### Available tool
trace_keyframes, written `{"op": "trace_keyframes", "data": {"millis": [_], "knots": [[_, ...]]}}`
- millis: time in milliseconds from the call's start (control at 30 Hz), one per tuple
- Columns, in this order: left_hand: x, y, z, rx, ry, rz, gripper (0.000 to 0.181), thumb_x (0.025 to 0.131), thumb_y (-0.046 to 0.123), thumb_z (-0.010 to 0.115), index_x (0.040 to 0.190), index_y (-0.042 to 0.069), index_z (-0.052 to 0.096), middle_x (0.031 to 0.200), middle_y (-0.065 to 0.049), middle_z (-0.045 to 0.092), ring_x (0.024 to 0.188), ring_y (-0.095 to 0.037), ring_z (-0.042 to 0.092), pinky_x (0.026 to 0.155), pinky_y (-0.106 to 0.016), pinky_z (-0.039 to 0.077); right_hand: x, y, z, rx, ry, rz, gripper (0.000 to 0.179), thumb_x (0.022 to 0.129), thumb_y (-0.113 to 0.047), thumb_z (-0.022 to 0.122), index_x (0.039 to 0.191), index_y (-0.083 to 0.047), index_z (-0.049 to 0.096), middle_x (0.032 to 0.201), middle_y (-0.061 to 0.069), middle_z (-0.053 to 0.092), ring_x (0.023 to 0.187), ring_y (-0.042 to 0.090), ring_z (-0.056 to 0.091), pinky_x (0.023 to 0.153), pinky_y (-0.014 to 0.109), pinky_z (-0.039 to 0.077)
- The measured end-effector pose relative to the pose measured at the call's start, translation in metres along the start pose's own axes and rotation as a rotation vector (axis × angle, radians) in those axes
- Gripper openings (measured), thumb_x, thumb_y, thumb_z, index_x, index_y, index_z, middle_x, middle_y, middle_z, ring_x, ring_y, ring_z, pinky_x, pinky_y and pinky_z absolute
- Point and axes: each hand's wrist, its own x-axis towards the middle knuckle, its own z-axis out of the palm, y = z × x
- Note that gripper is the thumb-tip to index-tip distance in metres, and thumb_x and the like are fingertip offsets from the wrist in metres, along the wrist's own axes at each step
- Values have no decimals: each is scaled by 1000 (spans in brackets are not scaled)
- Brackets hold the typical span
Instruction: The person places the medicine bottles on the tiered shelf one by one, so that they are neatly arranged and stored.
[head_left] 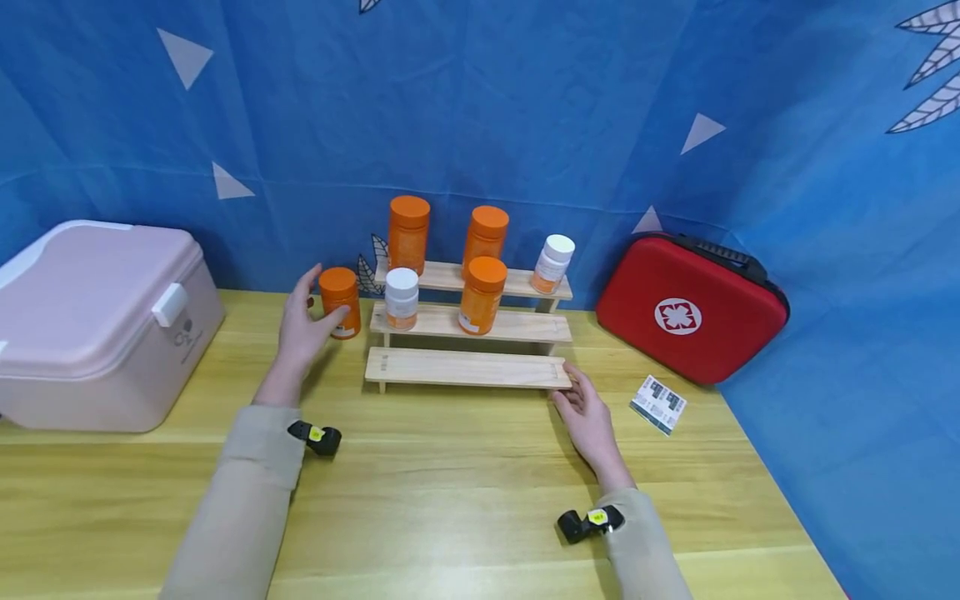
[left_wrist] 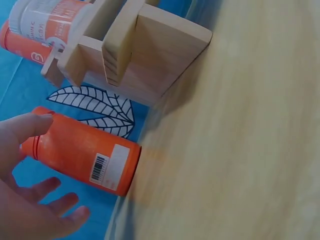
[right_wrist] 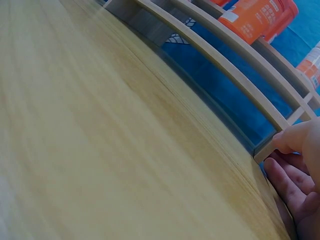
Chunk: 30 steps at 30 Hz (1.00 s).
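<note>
An orange pill bottle stands upright on the table, left of a three-step wooden rack. My left hand is beside that bottle, fingers spread. In the left wrist view the thumb overlaps the bottle near its cap, while the other fingers stay apart from it. At the rack's lower right end, my right hand grips the corner of the bottom step; the right wrist view shows its fingers around the end support. On the middle step are a white-capped bottle and an orange bottle.
The top step carries two orange bottles and a white-capped one. A pink lidded box stands at left. A red first-aid case leans against the blue cloth at right, near a small printed packet.
</note>
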Motion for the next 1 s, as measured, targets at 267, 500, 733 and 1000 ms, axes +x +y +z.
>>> {"op": "trace_keyframes", "data": {"millis": [267, 500, 733, 1000], "knots": [[4, -6, 8, -66, -1, 57, 67, 92, -1, 59, 150, 8, 27, 139, -25, 39, 123, -41, 43, 101, -51, 38, 0, 0, -1, -8, 10, -25, 53, 93, -7, 61, 143, -8, 42, 121, 23, 59, 109, 30, 58, 95, 40, 46], [2, -7, 8, -71, 27, 66, 63, 92, -1, 60, 148, 6, 31, 139, -23, 41, 124, -38, 43, 100, -49, 39, -3, -8, 0, -4, -11, -5, 53, 94, -8, 60, 143, -6, 41, 122, 25, 58, 111, 31, 56, 96, 40, 44], [-1, -4, 6, -59, 39, 51, 63, 91, 1, 61, 147, 7, 33, 137, -24, 42, 116, -42, 49, 98, -50, 41, -14, -43, -2, -15, -14, 23, 51, 94, 0, 57, 142, 3, 38, 122, 30, 56, 112, 37, 54, 98, 44, 43], [-2, 1, 0, -22, 21, 36, 62, 92, 5, 63, 147, 10, 35, 133, -26, 45, 104, -45, 53, 93, -53, 44, -9, -26, -2, 4, -13, 16, 52, 94, -4, 58, 143, -1, 40, 121, 27, 57, 111, 35, 55, 97, 43, 43]]}}
